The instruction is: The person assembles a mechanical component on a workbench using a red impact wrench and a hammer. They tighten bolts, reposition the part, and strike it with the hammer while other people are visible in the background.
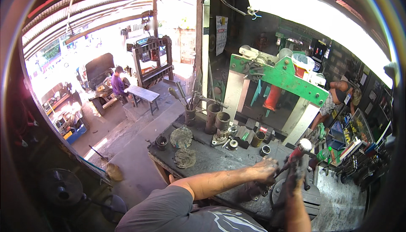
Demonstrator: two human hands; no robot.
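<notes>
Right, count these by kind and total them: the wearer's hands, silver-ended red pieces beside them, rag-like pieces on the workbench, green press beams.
Left hand and right hand: 2
Silver-ended red piece: 1
Rag-like pieces: 2
Green press beam: 1
Total: 6

A rod-like part (pixel 294 155), dark below, red above and with a pale rounded end, is held slanted at the frame's lower right.

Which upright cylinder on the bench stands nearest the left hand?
The small dark cylinder with the bright rim, just beyond the left hand; the brownish cylinder and the others stand farther away.
</notes>
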